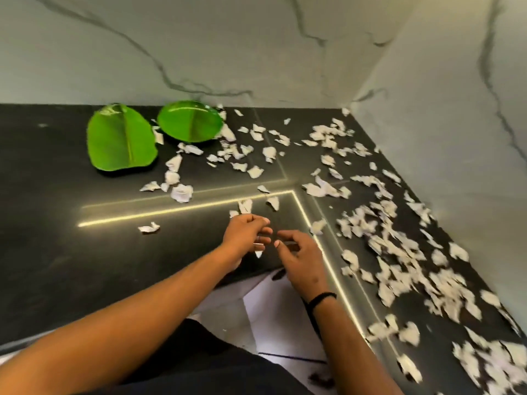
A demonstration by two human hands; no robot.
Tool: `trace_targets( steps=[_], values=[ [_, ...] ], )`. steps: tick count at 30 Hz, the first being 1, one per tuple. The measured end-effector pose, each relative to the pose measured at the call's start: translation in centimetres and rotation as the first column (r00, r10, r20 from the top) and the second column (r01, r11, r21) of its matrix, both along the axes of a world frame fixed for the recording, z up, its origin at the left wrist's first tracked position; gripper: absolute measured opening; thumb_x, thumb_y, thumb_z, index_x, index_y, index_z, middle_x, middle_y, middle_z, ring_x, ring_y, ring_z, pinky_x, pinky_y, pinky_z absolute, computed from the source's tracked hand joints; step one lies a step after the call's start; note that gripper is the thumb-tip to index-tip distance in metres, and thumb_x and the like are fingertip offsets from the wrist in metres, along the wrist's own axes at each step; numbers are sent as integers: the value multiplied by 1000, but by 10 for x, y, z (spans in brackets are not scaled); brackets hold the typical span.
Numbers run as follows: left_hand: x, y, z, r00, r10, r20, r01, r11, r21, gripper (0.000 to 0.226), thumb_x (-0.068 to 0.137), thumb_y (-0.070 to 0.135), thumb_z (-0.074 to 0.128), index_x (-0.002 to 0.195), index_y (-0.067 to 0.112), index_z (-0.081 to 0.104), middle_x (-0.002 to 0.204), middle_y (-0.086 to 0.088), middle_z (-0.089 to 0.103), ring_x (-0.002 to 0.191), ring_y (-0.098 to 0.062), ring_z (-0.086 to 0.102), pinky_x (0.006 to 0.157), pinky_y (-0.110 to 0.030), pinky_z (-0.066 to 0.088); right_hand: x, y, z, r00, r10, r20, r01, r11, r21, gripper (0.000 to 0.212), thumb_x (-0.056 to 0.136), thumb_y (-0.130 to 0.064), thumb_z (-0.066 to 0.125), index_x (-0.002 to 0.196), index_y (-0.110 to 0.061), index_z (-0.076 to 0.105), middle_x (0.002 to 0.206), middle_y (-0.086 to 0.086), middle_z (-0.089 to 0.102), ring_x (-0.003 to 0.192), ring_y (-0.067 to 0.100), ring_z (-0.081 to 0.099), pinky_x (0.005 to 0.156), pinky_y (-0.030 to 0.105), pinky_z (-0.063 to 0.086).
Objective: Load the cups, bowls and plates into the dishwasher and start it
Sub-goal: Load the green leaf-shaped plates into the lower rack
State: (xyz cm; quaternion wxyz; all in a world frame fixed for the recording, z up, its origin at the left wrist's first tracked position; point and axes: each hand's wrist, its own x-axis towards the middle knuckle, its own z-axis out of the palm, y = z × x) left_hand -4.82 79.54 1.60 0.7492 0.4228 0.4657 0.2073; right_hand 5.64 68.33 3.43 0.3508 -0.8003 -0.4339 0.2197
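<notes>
Two glossy green leaf-patterned plates, one oval (121,138) and one round (190,121), lay on the black stone surface (57,252) well beyond the left hand (245,232), near the marble wall. Torn white paper scraps (399,252) crowded the space right of the right hand (299,258). Both hands hovered close together with fingers loosely curled; the left pinched a small white scrap (258,253). No writing was legible.

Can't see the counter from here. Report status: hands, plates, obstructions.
Left hand and right hand close together, fingers curled; a small white scrap between them. Two green leaf-pattern plates untouched at the wall. Torn white paper scraps litter the black countertop.
</notes>
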Motion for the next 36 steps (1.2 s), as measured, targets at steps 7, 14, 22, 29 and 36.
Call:
trace_targets(
  steps=[7, 14, 22, 29, 36],
  values=[
    [-64, 81, -7, 918, 394, 50, -384, 912, -142, 12, 101, 18, 54, 98, 11, 63, 70, -5, 75, 56, -12, 70, 49, -20, 53, -26, 95, -9, 981, 170, -97, -167, 985, 36, 15, 90, -14, 70, 104, -22, 72, 104, -5, 67, 82, -7, 62, 76, 7, 46],
    [-138, 146, -16, 683, 730, -29, -726, 675, -129, 16, 101, 17, 56, 88, 9, 58, 61, -10, 70, 44, -14, 66, 42, -22, 53, -63, 175, 0, 942, 309, -131, -309, 951, 28, 18, 92, -19, 68, 109, -20, 71, 103, -3, 71, 77, 1, 62, 73, 17, 48],
    [-164, 198, -26, 568, 819, -88, -822, 558, -109, 29, 101, 19, 59, 107, -9, 54, 92, -27, 67, 50, -26, 69, 48, -30, 60, -65, 186, 11, 908, 398, -134, -398, 917, 29, 16, 94, -17, 67, 108, -21, 70, 90, -12, 64, 68, -7, 58, 62, 5, 43],
    [-171, 214, -18, 468, 871, -152, -883, 455, -113, 14, 94, -4, 60, 100, -16, 59, 85, -26, 68, 66, -28, 74, 68, -31, 62, -39, 176, 17, 926, 358, -122, -358, 934, 24, 13, 94, -16, 66, 102, -24, 72, 82, -6, 62, 54, -6, 53, 53, 7, 41],
    [-179, 184, 10, 356, 932, -69, -932, 349, -95, 14, 88, 1, 60, 76, 2, 54, 43, -4, 61, 38, -8, 60, 38, -17, 47, -34, 177, 24, 923, 349, -164, -338, 937, 91, 11, 93, -20, 68, 101, -23, 74, 88, -3, 71, 74, 7, 68, 65, 22, 53]
  ],
)
